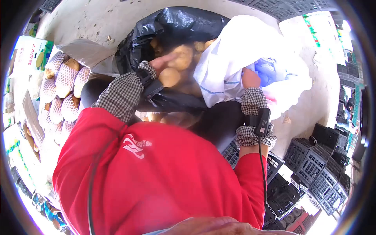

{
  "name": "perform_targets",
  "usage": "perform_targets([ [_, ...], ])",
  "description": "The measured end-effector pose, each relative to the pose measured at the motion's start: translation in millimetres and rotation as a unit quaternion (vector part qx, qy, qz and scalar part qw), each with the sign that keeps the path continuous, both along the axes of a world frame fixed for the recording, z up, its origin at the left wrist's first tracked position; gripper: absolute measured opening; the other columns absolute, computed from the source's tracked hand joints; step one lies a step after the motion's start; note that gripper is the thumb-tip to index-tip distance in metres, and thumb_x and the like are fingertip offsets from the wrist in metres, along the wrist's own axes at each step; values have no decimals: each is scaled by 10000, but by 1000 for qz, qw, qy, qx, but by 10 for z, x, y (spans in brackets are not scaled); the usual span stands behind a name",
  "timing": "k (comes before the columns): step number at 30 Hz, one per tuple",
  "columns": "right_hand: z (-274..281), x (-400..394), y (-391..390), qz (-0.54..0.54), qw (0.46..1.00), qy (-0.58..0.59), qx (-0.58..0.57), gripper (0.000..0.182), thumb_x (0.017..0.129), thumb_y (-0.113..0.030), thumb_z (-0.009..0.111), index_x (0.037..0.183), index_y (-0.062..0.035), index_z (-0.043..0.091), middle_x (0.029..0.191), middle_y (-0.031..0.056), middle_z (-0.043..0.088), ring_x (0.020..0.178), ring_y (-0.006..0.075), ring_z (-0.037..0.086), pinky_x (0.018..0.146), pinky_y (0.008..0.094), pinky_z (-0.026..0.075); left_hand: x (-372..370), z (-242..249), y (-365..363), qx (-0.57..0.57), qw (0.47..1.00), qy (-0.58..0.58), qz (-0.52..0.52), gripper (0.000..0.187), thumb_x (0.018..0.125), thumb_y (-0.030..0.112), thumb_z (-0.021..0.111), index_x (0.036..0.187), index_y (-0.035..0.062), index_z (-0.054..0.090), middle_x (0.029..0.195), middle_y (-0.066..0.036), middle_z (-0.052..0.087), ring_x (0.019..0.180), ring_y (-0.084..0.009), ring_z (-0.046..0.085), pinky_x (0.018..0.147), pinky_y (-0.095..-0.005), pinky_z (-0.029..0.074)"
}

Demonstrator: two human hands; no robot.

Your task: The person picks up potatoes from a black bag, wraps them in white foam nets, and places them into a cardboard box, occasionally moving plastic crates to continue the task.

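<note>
My left hand reaches into a black plastic bag, beside round yellow-brown produce. Its fingers are blurred, so whether they grip a piece is unclear. My right hand is closed at the opening of a white woven bag, against blue netting; what lies within the fingers is hidden. The white bag overlaps the right side of the black bag, and more round produce shows between them.
On the left, produce in white foam nets fills an open carton beside printed boxes. Black plastic crates are stacked at the lower right, with more crates at the top. A cable runs along each arm.
</note>
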State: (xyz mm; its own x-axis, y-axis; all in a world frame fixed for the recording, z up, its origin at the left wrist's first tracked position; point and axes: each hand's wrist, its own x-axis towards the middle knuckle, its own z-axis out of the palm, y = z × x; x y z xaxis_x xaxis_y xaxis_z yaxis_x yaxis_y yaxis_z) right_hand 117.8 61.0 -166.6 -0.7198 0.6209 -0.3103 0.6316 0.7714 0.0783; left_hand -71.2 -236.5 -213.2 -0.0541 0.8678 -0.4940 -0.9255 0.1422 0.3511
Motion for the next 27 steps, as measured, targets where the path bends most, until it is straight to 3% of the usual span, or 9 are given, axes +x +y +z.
perform_targets([
  [2, 129, -2, -27, -23, 997, 73, 16, 227, 767, -178, 479, 977, -148, 560, 946, 127, 586, 883, 313, 558, 734, 412, 445, -22, 20, 35, 72, 991, 103, 43, 567, 811, 390, 536, 1262, 115, 330, 1201, -80, 458, 1105, -244, 440, 926, -435, 347],
  [5, 475, 87, -41, -28, 963, 258, 78, 191, 759, -84, 504, 932, -132, 568, 964, 126, 566, 835, 292, 553, 717, 381, 449, -31, 253, -7, 27, 990, 136, 11, 595, 816, 377, 535, 1309, 241, 231, 1260, -38, 396, 1114, -217, 436, 909, -463, 348],
  [8, 746, 312, 18, 3, 861, 508, 37, 212, 755, -44, 524, 951, -117, 559, 940, 121, 568, 800, 241, 562, 684, 343, 454, 66, 511, -23, 72, 976, 205, -26, 632, 799, 330, 570, 1312, 157, 243, 1237, -61, 416, 1119, -214, 432, 942, -413, 337],
  [12, 975, 405, -454, -124, 605, 642, -455, 143, 801, -28, 521, 922, -86, 569, 896, 53, 574, 770, 175, 553, 653, 279, 449, 408, 835, 69, 257, 953, 156, -18, 592, 794, 189, 574, 1282, 14, 288, 1229, -109, 431, 1119, -233, 439, 963, -365, 333],
  [16, 997, 132, -1183, -51, 395, 585, -707, 242, 819, -56, 513, 1060, -65, 516, 1003, 80, 546, 882, 182, 531, 731, 294, 435, 709, 1146, 45, 337, 934, 118, 0, 749, 724, 350, 634, 1284, 15, 267, 1220, -115, 439, 1117, -217, 435, 966, -359, 319],
  [18, 819, 51, -1448, -37, 671, 539, -508, 279, 812, -64, 514, 1090, -48, 495, 1004, 91, 547, 923, 191, 518, 773, 300, 423, 758, 1202, -74, 358, 924, 129, 15, 756, 712, 357, 641, 1275, 7, 278, 1218, -120, 440, 1116, -226, 436, 963, -362, 321],
  [20, 643, 39, -1580, 69, 810, 487, -319, 332, 778, -65, 538, 1098, -3, 476, 1009, 111, 545, 959, 199, 511, 822, 304, 407, 772, 1251, -237, 379, 914, 144, 23, 757, 708, 349, 646, 1274, 6, 279, 1222, -122, 436, 1117, -231, 435, 964, -367, 321],
  [22, 866, -146, -1869, 81, 663, 517, -535, 319, 794, -110, 510, 1087, 9, 469, 1017, 123, 541, 965, 197, 511, 821, 309, 407, 758, 1253, -432, 364, 913, 176, 50, 722, 709, 274, 651, 1269, 6, 283, 1219, -131, 435, 1112, -234, 440, 956, -373, 335],
  [27, 1048, -388, -2167, 92, 607, 486, -621, 330, 858, -243, 409, 1073, 2, 456, 963, 154, 561, 890, 249, 553, 815, 332, 446, 896, 1681, -877, 328, 921, 201, 66, 599, 709, 96, 671, 1225, 26, 375, 1153, -83, 501, 1069, -183, 479, 942, -325, 355],
])
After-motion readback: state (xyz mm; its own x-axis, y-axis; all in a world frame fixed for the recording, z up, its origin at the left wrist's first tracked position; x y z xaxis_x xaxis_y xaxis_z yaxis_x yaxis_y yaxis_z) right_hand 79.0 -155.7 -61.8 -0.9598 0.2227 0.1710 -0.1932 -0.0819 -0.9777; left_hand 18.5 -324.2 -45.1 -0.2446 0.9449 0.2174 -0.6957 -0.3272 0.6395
